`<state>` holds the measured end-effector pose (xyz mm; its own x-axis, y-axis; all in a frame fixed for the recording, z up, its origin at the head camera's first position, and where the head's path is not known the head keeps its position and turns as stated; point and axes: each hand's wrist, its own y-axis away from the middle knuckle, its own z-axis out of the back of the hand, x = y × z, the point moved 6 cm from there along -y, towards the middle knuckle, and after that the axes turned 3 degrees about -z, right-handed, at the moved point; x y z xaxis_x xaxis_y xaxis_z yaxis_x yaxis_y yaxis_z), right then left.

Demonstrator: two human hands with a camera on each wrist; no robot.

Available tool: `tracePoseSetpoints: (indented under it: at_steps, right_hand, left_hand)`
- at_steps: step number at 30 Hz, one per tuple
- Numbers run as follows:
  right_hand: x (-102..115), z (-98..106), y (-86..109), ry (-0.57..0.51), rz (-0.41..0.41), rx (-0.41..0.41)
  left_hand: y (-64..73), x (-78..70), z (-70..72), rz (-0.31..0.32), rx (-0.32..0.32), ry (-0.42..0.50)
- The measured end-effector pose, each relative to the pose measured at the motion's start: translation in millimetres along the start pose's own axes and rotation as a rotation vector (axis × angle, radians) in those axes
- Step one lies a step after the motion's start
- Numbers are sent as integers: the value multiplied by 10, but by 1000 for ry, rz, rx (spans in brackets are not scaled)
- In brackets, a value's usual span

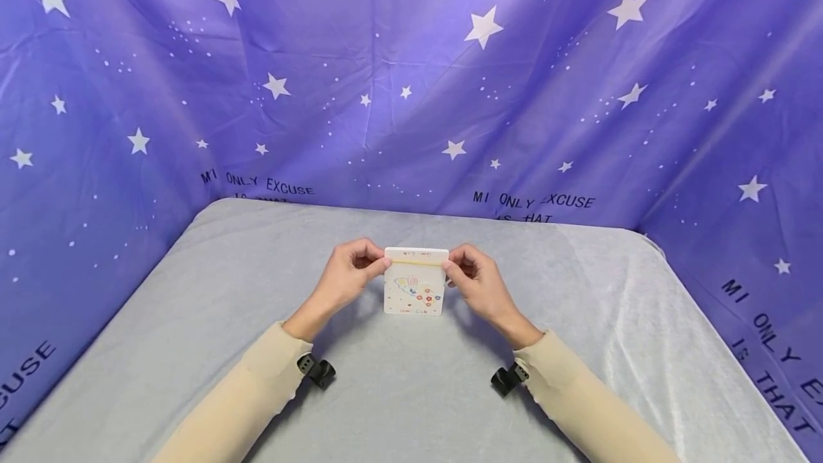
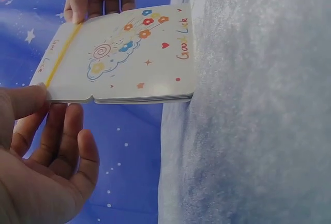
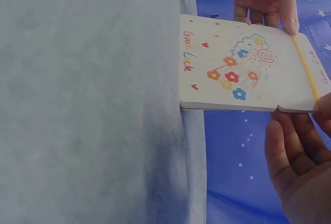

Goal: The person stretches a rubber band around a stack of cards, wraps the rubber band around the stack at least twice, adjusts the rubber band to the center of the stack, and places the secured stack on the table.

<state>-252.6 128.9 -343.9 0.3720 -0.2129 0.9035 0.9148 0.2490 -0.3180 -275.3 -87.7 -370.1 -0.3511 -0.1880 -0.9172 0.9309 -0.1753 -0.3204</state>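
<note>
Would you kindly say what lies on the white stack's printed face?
A yellow band crosses the white stack near one edge, its visible ends meeting the left hand and right hand. Whatever these cover is hidden.

The bench (image 1: 411,406) is covered with a pale grey-blue plush cloth (image 1: 643,320), its nap catching the light unevenly, with soft shadows near the middle and rounded corners at the far edge. Near its middle, a white stack of cards (image 1: 400,299) printed "Good Luck" is held roughly upright, its lower edge seemingly touching the cloth.
</note>
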Motion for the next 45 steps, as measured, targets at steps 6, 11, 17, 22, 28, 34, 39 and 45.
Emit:
tracePoseSetpoints:
  at_steps: [6, 11, 17, 22, 28, 34, 39, 45]
  right_hand:
    - [0, 12, 1, 59, -69, 81]
    - [31, 32, 8, 121, -126, 119]
    - [41, 39, -3, 69, -81, 85]
    - [-139, 44, -35, 66, -12, 67]
    - [-307, 42, -66, 59, -11, 89]
    - [-319, 35, -63, 56, -28, 113]
    - [-313, 32, -51, 62, -37, 123]
    - [-322, 36, -52, 103, -49, 113]
  left_hand:
    - [33, 5, -31, 13, 22, -77]
    - [50, -77, -40, 0, 27, -98]
    - [16, -56, -19, -43, -7, -45]
    - [19, -54, -17, -53, 7, -30]
    - [20, -20, -18, -23, 48, -55]
    - [22, -17, -16, -26, 67, -62]
    - [30, -16, -15, -12, 72, -64]
    - [51, -64, -29, -1, 81, -93]
